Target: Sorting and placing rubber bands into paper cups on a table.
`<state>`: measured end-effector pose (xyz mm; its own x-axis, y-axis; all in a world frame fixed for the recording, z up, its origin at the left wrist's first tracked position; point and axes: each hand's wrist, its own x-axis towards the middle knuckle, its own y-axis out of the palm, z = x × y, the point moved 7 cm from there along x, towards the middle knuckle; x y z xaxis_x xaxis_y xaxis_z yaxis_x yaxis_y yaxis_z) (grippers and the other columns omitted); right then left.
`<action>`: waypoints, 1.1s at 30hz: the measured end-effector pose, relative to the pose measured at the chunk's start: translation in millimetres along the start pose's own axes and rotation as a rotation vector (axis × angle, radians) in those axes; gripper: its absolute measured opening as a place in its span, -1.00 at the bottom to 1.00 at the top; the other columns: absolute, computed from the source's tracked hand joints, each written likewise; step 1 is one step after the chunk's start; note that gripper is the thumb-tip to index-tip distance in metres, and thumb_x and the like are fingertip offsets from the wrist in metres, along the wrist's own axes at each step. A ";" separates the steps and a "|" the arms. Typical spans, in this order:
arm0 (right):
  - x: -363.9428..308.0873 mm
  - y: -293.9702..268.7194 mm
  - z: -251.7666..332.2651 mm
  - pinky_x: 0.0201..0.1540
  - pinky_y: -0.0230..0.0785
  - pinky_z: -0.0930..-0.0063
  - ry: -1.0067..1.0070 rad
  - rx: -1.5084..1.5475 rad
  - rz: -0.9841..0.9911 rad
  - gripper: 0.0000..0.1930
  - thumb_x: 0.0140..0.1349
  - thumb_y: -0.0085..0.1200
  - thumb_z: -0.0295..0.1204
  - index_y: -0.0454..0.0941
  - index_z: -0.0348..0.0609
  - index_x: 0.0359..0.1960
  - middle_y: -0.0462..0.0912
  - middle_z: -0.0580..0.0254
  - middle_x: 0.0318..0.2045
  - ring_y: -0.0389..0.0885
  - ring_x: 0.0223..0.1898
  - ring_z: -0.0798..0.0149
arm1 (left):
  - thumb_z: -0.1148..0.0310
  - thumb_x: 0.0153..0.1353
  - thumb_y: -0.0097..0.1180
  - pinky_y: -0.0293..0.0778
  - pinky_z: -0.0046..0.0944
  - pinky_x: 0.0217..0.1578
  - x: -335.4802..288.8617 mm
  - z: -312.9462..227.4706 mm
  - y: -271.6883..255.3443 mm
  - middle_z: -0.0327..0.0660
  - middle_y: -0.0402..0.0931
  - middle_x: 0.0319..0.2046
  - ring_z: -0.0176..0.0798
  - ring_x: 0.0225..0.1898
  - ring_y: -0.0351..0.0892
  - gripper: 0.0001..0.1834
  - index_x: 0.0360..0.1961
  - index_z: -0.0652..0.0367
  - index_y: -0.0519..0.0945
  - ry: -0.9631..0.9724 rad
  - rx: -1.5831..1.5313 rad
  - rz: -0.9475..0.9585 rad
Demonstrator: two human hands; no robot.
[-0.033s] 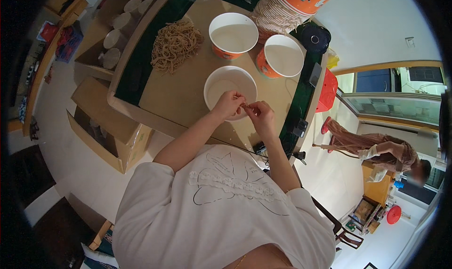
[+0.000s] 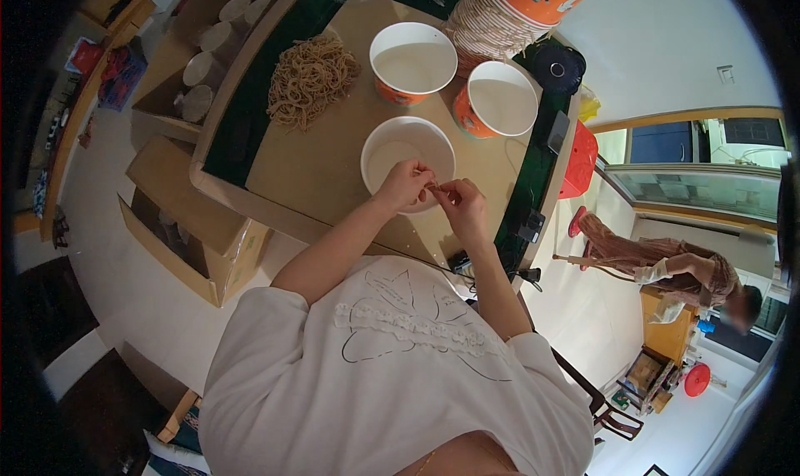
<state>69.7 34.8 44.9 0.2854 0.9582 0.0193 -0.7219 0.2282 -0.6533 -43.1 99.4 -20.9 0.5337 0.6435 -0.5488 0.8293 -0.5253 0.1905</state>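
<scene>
Over the near rim of a white paper bucket [image 2: 379,134], my left hand [image 2: 406,186] and my right hand [image 2: 463,209] meet at the fingertips. Both are closed in a pinch on a small, thin brownish piece, too small to make out. The bucket's inside is partly hidden behind my fingers. Just beyond stand two more buckets, white inside and orange outside: one open bucket [image 2: 414,59] and another, tilted-looking bucket [image 2: 502,99] to its right. A tangled heap of thin tan loops [image 2: 312,82] lies on the cardboard sheet [image 2: 292,172], left of the buckets.
A tall stack of orange buckets [image 2: 508,13] rises at the far right of the table, beside a dark round object [image 2: 558,66]. Cardboard boxes [image 2: 218,259] stand on the floor at left. Small black devices [image 2: 531,224] line the right edge. Another person [image 2: 667,259] stands off right.
</scene>
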 end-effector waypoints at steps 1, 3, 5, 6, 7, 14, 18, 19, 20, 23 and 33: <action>-0.1 0.4 -1.0 -0.48 0.33 0.54 -0.001 0.003 0.000 -0.88 0.00 0.24 -0.50 0.57 -0.27 -0.46 0.49 0.20 -0.55 0.46 -0.57 0.39 | 0.35 0.20 -0.01 0.26 -0.48 -0.71 0.4 0.0 -0.6 -0.26 0.55 -0.50 -0.48 -0.66 0.42 -0.83 -0.30 0.23 0.51 0.018 0.012 -0.012; 0.0 -0.2 -0.9 -0.47 0.33 0.53 -0.003 0.005 0.001 -0.89 0.01 0.23 -0.50 0.57 -0.27 -0.46 0.49 0.20 -0.55 0.46 -0.57 0.37 | 0.35 0.20 -0.01 0.26 -0.48 -0.71 2.1 0.8 -1.9 -0.26 0.55 -0.49 -0.48 -0.66 0.41 -0.84 -0.31 0.23 0.50 0.037 0.024 -0.024; -0.6 -0.5 -0.5 -0.44 0.37 0.42 -0.010 -0.010 0.007 -0.90 0.00 0.20 -0.47 0.58 -0.24 -0.48 0.50 0.15 -0.56 0.50 -0.55 0.24 | 0.32 0.21 0.00 0.24 -0.49 -0.71 3.5 -4.0 -4.0 -0.27 0.55 -0.49 -0.49 -0.65 0.41 -0.81 -0.29 0.22 0.52 0.121 0.066 -0.039; -1.1 -0.5 -0.4 -0.44 0.37 0.42 -0.010 -0.009 0.007 -0.90 0.00 0.20 -0.47 0.58 -0.24 -0.48 0.50 0.15 -0.56 0.50 -0.55 0.24 | 0.32 0.21 0.00 0.24 -0.49 -0.71 3.7 -4.8 -5.5 -0.27 0.55 -0.49 -0.49 -0.65 0.41 -0.81 -0.29 0.22 0.52 0.121 0.067 -0.039; -1.5 -0.2 -0.9 -0.44 0.37 0.42 0.001 -0.011 0.012 -0.91 0.00 0.20 -0.48 0.58 -0.24 -0.48 0.50 0.14 -0.56 0.50 -0.54 0.23 | 0.30 0.20 0.02 0.25 -0.49 -0.71 3.9 -3.1 -5.0 -0.27 0.55 -0.49 -0.50 -0.64 0.40 -0.80 -0.28 0.22 0.52 0.078 0.014 0.000; -3.2 -1.0 -0.8 -0.46 0.35 0.42 -0.004 -0.016 -0.014 -0.91 0.01 0.19 -0.49 0.57 -0.24 -0.47 0.49 0.15 -0.56 0.48 -0.55 0.25 | 0.31 0.09 0.18 0.41 -0.41 -0.61 -9.2 -20.1 -1.8 -0.19 0.58 -0.54 -0.41 -0.63 0.49 -0.76 -0.36 0.32 0.56 0.228 0.175 0.005; -1.5 -5.0 5.3 -0.46 0.36 0.42 -0.004 0.038 -0.052 -0.90 0.02 0.19 -0.48 0.56 -0.24 -0.46 0.49 0.15 -0.55 0.48 -0.56 0.25 | 0.36 0.05 0.18 0.43 -0.39 -0.57 -3.7 -15.2 -4.0 -0.20 0.58 -0.57 -0.41 -0.61 0.52 -0.81 -0.41 0.31 0.60 0.256 0.310 0.016; -1.3 -4.3 5.1 -0.46 0.36 0.42 -0.008 0.008 -0.023 -0.90 0.03 0.18 -0.48 0.56 -0.24 -0.45 0.49 0.15 -0.55 0.48 -0.56 0.26 | 0.39 0.04 0.18 0.45 -0.39 -0.55 -3.8 -13.3 -2.3 -0.19 0.58 -0.58 -0.41 -0.61 0.52 -0.83 -0.43 0.30 0.61 0.223 0.289 0.016; -0.7 -3.5 6.0 -0.46 0.36 0.43 -0.014 -0.024 0.004 -0.90 0.04 0.18 -0.48 0.56 -0.25 -0.44 0.50 0.15 -0.54 0.48 -0.56 0.26 | 0.41 0.03 0.18 0.46 -0.38 -0.53 -4.0 -12.8 -1.6 -0.19 0.58 -0.58 -0.41 -0.61 0.53 -0.86 -0.44 0.29 0.62 0.191 0.269 0.017; -0.1 -5.8 12.2 -0.46 0.36 0.42 -0.017 -0.010 0.009 -0.91 0.05 0.17 -0.49 0.56 -0.25 -0.43 0.50 0.14 -0.54 0.48 -0.56 0.26 | 0.42 0.03 0.16 0.49 -0.38 -0.49 -1.0 -10.4 -4.1 -0.17 0.59 -0.57 -0.39 -0.58 0.55 -0.86 -0.41 0.29 0.62 0.183 0.250 0.020; 0.0 -8.0 8.0 -0.47 0.36 0.46 0.064 0.039 -0.068 -0.90 0.02 0.18 -0.52 0.54 -0.22 -0.42 0.49 0.18 -0.49 0.49 -0.53 0.30 | 0.44 0.05 0.13 0.48 -0.39 -0.53 -11.1 -18.2 -3.5 -0.20 0.60 -0.53 -0.39 -0.57 0.56 -0.86 -0.36 0.24 0.63 0.218 0.327 0.035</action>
<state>70.5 34.4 56.2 0.3733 0.9276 0.0133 -0.7233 0.3000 -0.6220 -48.9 104.2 -0.6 0.6122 0.7070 -0.3541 0.7324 -0.6758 -0.0829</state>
